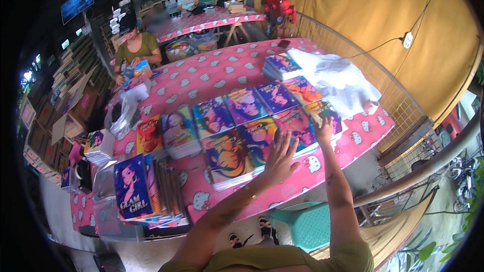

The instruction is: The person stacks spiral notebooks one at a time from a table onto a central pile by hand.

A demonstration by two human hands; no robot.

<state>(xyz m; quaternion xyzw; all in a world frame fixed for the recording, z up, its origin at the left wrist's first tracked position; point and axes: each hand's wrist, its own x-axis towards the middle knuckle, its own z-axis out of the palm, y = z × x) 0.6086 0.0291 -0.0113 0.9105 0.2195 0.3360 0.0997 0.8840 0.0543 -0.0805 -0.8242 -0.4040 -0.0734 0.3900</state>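
Stacks of spiral notebooks with colourful illustrated covers stand in two rows on the pink patterned table. My left hand (282,157) is open, fingers spread, over the near edge of the front row. It is closest to a dark blue-and-yellow notebook (256,135) and a pink-covered notebook (295,123). At the row's right end, my right hand (324,131) rests with fingers extended on a notebook stack (328,110); its fingertips partly blend with the cover. Left of my left hand lies a yellow-and-brown notebook stack (227,157).
A purple-covered notebook pile (132,186) stands at the near left, with a clear plastic bag (121,116) beyond. White sheeting (335,78) covers the far right. A co-worker (136,50) handles notebooks at the left edge. A green plastic stool (305,224) stands below the table's near edge.
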